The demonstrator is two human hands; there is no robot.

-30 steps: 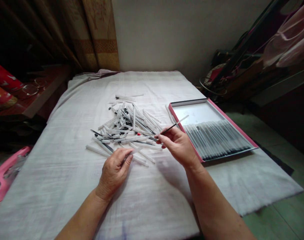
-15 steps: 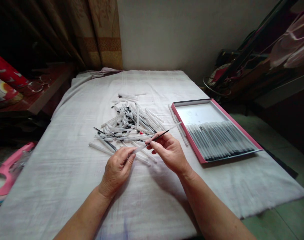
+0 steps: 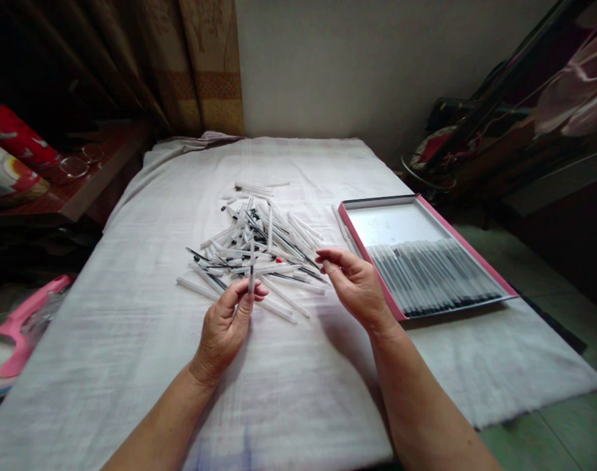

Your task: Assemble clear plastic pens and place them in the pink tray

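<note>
My left hand (image 3: 227, 320) pinches a clear pen barrel with a dark refill inside (image 3: 252, 261), held nearly upright between thumb and fingers. To the right, my right hand (image 3: 352, 284) hovers over the cloth close to the box, its fingers loosely bent and a little apart, with nothing visible in them. Beyond both hands lies a loose pile of pen parts (image 3: 259, 229): whitish barrels, thin black refills and small black caps. A shallow pink-edged box (image 3: 401, 219) on the right holds a row of pens (image 3: 436, 275) laid side by side.
A white cloth (image 3: 131, 366) covers the table. Beside the box's left edge lie loose clear tubes (image 3: 342, 226). Glasses (image 3: 75, 166) and a red patterned container (image 3: 21, 134) rest on a side table at left. A pink-handled object (image 3: 18, 327) sits at the left edge.
My right hand has let go of the black refill and moved right. My left hand has turned the pen from slanting to nearly upright, and the refill now shows inside the barrel.
</note>
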